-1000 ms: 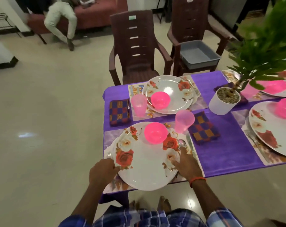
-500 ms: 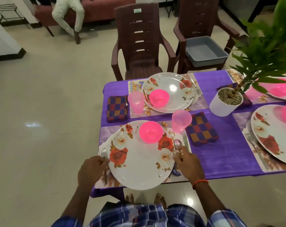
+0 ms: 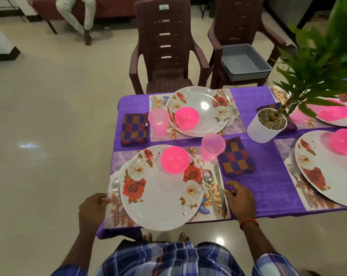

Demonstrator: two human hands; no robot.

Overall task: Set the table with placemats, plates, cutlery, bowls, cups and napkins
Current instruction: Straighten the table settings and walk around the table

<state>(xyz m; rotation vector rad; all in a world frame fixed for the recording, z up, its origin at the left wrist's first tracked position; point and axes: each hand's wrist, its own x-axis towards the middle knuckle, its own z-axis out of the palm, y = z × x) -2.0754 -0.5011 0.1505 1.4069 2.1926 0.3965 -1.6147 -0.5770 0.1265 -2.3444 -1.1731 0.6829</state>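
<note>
Purple tablecloth (image 3: 268, 188) drapes the near edge. There the left hand (image 3: 94, 206) rests loosely curled against the placemat's (image 3: 117, 164) left border. The right hand (image 3: 239, 198) lies slack beside the knife (image 3: 219, 186). Neither holds anything. The plate (image 3: 160, 198) sits on that mat, its near rim past the table edge. A tug on the mat or a bump could tip it off. Farther in, its bowl (image 3: 175, 159) could slide into the cup (image 3: 212, 147).

Head view, downward over table (image 3: 268, 188)
</note>
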